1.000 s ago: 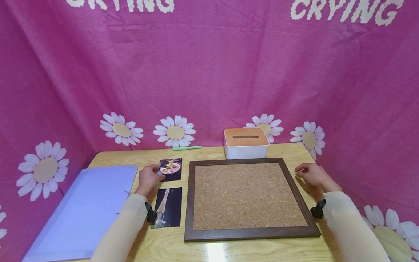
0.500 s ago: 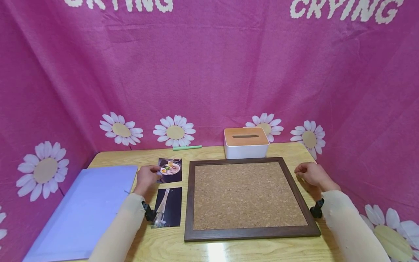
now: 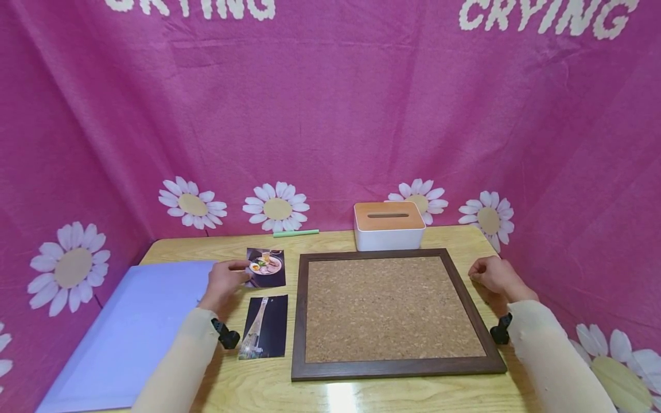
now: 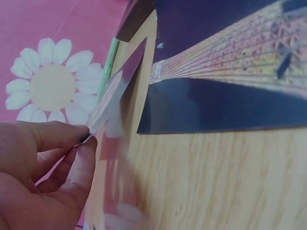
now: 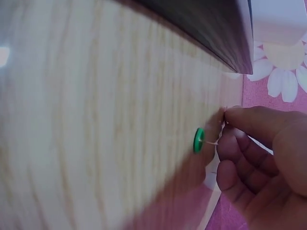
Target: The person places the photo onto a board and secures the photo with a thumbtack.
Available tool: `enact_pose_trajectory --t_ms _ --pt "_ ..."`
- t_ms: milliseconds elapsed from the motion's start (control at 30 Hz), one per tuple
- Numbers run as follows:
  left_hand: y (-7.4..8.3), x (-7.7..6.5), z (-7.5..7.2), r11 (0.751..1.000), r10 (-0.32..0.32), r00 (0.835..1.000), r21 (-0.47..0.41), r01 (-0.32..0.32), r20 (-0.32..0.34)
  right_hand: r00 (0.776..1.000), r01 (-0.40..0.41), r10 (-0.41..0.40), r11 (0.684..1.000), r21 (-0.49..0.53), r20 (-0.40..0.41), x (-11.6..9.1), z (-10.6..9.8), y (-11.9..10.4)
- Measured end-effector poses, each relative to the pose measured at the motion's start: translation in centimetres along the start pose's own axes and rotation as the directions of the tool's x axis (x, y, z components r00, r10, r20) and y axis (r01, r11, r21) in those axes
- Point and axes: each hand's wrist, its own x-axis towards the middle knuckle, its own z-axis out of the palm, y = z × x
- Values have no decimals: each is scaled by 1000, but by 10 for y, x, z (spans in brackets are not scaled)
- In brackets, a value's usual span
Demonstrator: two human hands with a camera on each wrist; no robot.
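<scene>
My left hand (image 3: 225,281) pinches the left edge of a photo of a ramen bowl (image 3: 267,265) between thumb and fingers. In the left wrist view that photo (image 4: 112,93) slants up off the table. Just in front of it lies a second photo, of a lit tower at night (image 3: 271,330). At the table's right side, my right hand (image 3: 496,274) has curled fingers with the tips drawn together. Beside those fingertips in the right wrist view is a green thumbtack (image 5: 198,140), its pin towards the fingers; I cannot tell whether they grip anything.
A cork board (image 3: 387,310) in a dark brown frame lies between the arms. Behind it stands a white tissue box (image 3: 389,238) with a wooden lid. A green pen-like stick (image 3: 296,233) lies at the back edge, a lilac folder (image 3: 129,327) at the left.
My left hand has shifted left, and the ramen photo has moved slightly left with it. The right hand stays almost where it was.
</scene>
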Motion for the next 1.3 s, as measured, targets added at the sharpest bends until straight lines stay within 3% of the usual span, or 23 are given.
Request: enact_pose_trajectory --t_ms 200,433,567,633,867,1033,1300 --pt "1 -3 -7 998 1 1000 -70 1 31 1000 -12 11 1000 23 15 -4 -6 -1" --pt "6 -8 -17 995 1 999 -99 4 43 995 75 -72 996 45 -69 -6 -17 -12" --pt "10 -13 -18 994 22 998 -105 -16 61 990 120 -116 992 37 -79 -6 -21 -20" --pt "13 -15 -17 993 37 996 -115 -27 78 989 134 -131 990 43 -70 -7 -23 -24" --pt "24 -29 -11 988 81 990 -137 -65 114 986 169 -166 960 222 -36 -11 -27 -49" --pt "33 -41 -5 984 80 987 -166 -56 141 980 197 -189 947 253 -54 -12 -30 -69" --pt "40 -55 15 982 63 984 -189 -31 167 977 201 -212 921 334 -2 -13 -27 -99"
